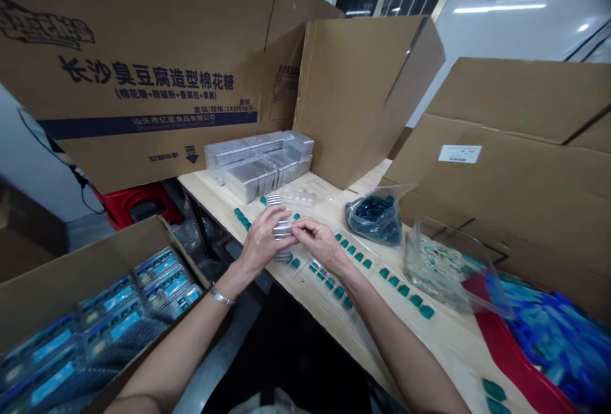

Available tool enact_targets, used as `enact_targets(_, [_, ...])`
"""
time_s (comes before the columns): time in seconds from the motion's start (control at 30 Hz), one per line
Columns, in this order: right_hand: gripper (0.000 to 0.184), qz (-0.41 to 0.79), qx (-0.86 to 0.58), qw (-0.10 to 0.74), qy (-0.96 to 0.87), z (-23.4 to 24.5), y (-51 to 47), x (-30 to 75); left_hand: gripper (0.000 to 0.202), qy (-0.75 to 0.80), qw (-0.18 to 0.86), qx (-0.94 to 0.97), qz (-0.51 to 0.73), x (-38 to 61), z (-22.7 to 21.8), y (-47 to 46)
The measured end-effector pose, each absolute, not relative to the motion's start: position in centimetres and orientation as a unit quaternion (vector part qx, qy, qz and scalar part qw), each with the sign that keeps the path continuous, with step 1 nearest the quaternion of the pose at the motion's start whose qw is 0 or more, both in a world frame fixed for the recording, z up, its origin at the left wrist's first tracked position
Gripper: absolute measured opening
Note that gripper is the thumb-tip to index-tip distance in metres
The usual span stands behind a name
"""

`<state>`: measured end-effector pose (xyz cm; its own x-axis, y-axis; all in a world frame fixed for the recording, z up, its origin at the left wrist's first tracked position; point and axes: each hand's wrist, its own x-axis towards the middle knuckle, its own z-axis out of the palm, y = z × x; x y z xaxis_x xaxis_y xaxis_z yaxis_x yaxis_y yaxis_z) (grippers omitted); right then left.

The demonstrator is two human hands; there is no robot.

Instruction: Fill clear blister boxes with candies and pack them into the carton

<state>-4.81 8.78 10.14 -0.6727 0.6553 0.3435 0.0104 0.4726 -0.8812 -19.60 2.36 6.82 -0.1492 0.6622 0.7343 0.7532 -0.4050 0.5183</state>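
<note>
The left hand (261, 242) and right hand (321, 243) had their grips closed on a small clear plastic blister tray (282, 229), lifted just above the wooden surface (432, 344), seemingly to clear the teal pieces (403, 290) spaced apart there for easy reach.

A long wooden bench (458, 344) ran ahead. At its far end stood a stack of clear plastic trays (258, 169), with a plastic bag of small moulded pieces (375, 217) to the stack's right. Rows of small moulded pieces (401, 290) lay along the bench, beneath a clear plastic tray (282, 229) held between the left hand (261, 242) and the right hand (322, 245). Corrugated cardboard cartons (128, 64) stood behind the bench, an open cardboard box (95, 312) sat left of it, and a plastic tub (539, 344) lay right of it.
</note>
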Motion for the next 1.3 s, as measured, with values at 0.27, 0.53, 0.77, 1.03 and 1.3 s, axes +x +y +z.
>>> enact_targets(0.27, [0.018,0.481,-0.242,0.379,-0.753,8.8,8.8,-5.5,0.048,-0.541,0.024,-0.652,-0.531,-20.0,6.6,2.6])
enact_targets(0.53, [0.023,0.556,-0.244,0.355,-0.711,8.5,9.1,-5.1,0.05,-0.533,0.004,-0.644,-0.549,-20.2,7.4,2.9])
enact_targets(0.77, [0.022,0.537,-0.292,0.438,-0.659,9.9,15.2,-2.3,0.048,-0.546,-0.01,-0.615,-0.569,-21.6,8.4,2.5])
enact_targets(1.03, [0.014,0.452,-0.366,0.43,-0.69,12.2,16.4,0.1,0.052,-0.551,-0.017,-0.62,-0.558,-20.0,7.9,2.9])
enact_targets(1.3, [0.018,0.457,-0.273,0.328,-0.781,11.1,8.6,-2.9,0.052,-0.526,0.001,-0.665,-0.53,-18.3,7.0,3.7])
